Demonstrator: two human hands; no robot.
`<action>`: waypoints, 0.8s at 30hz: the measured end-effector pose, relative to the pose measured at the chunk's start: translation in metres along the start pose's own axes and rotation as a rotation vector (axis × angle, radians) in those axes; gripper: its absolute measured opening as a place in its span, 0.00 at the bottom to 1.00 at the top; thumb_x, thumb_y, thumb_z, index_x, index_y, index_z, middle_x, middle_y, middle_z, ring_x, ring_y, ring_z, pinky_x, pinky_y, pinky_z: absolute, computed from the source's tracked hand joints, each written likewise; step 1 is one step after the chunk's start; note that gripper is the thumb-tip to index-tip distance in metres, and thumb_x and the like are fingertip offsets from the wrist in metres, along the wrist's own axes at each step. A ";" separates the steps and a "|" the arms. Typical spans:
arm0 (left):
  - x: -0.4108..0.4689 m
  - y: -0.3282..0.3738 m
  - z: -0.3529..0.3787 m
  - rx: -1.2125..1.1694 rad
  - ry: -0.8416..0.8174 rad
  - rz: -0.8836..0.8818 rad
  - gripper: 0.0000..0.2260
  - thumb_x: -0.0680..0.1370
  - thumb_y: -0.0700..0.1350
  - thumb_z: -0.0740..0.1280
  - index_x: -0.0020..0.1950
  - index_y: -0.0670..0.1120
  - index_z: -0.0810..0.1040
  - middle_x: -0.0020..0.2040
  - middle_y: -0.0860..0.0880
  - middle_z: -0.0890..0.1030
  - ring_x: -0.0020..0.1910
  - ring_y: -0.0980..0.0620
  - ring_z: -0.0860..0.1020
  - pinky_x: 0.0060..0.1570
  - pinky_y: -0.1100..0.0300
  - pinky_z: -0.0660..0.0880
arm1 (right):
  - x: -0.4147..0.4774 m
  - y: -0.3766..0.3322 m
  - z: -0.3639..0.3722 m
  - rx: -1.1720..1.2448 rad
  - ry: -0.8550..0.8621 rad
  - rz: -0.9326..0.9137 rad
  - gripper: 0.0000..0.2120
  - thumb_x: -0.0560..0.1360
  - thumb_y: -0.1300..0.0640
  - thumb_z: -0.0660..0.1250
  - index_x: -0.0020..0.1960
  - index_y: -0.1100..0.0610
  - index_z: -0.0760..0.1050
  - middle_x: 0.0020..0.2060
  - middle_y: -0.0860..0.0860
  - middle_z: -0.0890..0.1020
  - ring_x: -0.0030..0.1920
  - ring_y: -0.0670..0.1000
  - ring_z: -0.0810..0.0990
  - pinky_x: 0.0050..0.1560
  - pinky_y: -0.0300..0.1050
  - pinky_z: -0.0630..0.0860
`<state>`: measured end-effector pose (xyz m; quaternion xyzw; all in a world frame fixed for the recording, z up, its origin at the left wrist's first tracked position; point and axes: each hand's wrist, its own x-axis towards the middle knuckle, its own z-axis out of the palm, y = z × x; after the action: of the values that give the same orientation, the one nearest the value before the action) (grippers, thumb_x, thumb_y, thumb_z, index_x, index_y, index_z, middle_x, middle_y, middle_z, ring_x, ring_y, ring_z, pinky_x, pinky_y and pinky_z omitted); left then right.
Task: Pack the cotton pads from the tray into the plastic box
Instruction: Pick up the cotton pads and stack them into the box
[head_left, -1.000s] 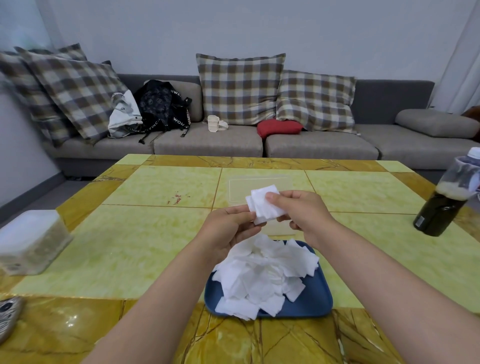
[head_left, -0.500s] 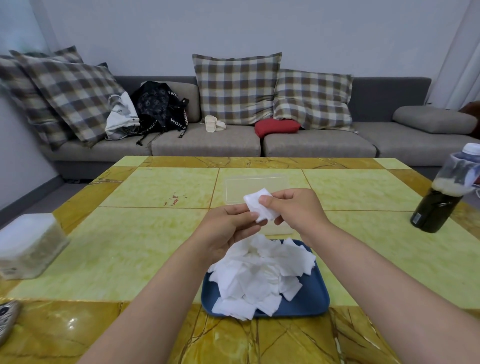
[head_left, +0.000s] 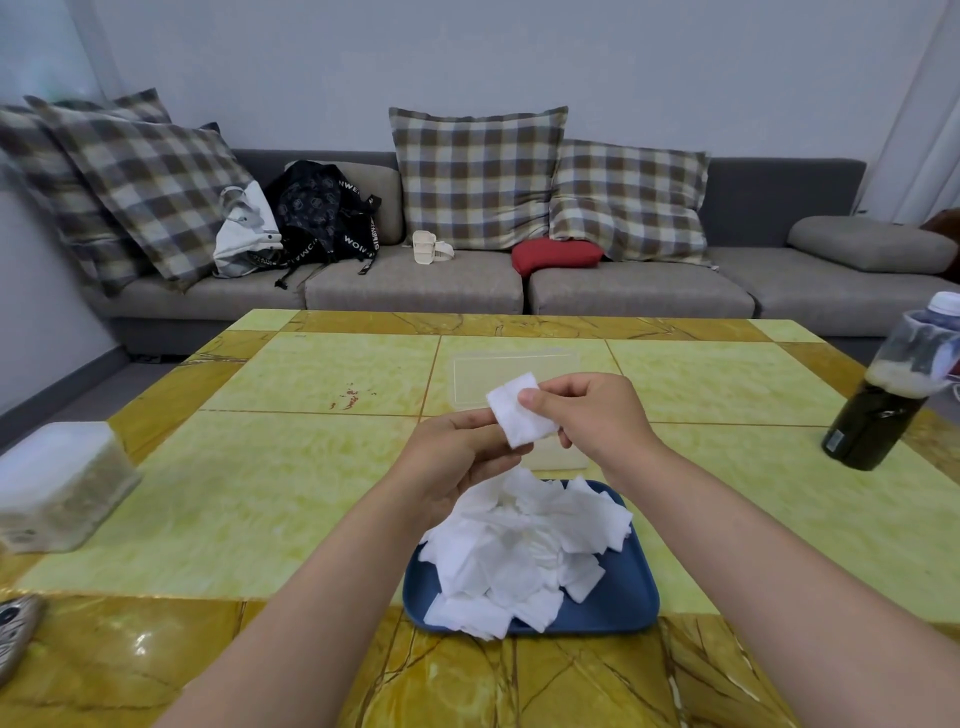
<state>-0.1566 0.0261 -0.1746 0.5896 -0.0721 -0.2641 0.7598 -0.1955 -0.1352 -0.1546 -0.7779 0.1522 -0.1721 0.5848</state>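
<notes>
A loose heap of white cotton pads (head_left: 519, 551) fills a blue tray (head_left: 618, 597) near the table's front edge. Above the tray's far end both hands hold a small stack of square pads (head_left: 519, 415). My right hand (head_left: 587, 415) pinches its right edge with thumb on top. My left hand (head_left: 457, 457) grips its lower left edge from beneath. A clear plastic box (head_left: 514, 379) lies on the table just behind the hands, partly hidden by them; a pale part of it shows below the held pads.
A dark bottle with a clear cup over its cap (head_left: 893, 389) stands at the right table edge. A white lidded container (head_left: 57, 483) sits at the left edge, and a grey object (head_left: 15, 629) pokes in at the front left. A sofa with cushions is behind.
The held pads were fanned out and now form one neat square stack. Both hands stay above the tray's far end, having shifted only slightly.
</notes>
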 end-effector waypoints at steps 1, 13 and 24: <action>-0.001 0.001 0.001 -0.003 -0.015 0.003 0.11 0.77 0.33 0.69 0.59 0.38 0.82 0.52 0.41 0.87 0.52 0.47 0.86 0.49 0.60 0.83 | 0.000 0.001 0.001 -0.013 0.009 0.000 0.07 0.71 0.55 0.78 0.42 0.59 0.85 0.31 0.46 0.81 0.21 0.38 0.71 0.26 0.34 0.71; -0.001 0.007 0.001 -0.133 -0.100 -0.034 0.17 0.81 0.49 0.65 0.60 0.37 0.81 0.55 0.38 0.85 0.54 0.41 0.85 0.53 0.52 0.83 | -0.003 0.002 0.006 -0.052 -0.014 0.021 0.07 0.73 0.54 0.76 0.43 0.58 0.82 0.37 0.51 0.86 0.32 0.49 0.83 0.30 0.43 0.77; 0.011 0.003 -0.018 0.014 0.306 -0.017 0.07 0.79 0.34 0.66 0.56 0.33 0.77 0.52 0.37 0.81 0.42 0.43 0.84 0.40 0.58 0.84 | 0.010 0.031 0.005 -0.606 -0.119 -0.084 0.07 0.73 0.48 0.74 0.41 0.51 0.82 0.37 0.43 0.83 0.40 0.47 0.82 0.40 0.43 0.78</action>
<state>-0.1382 0.0366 -0.1793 0.6287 0.0474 -0.1771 0.7558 -0.1857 -0.1436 -0.1850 -0.9312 0.1295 -0.0971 0.3267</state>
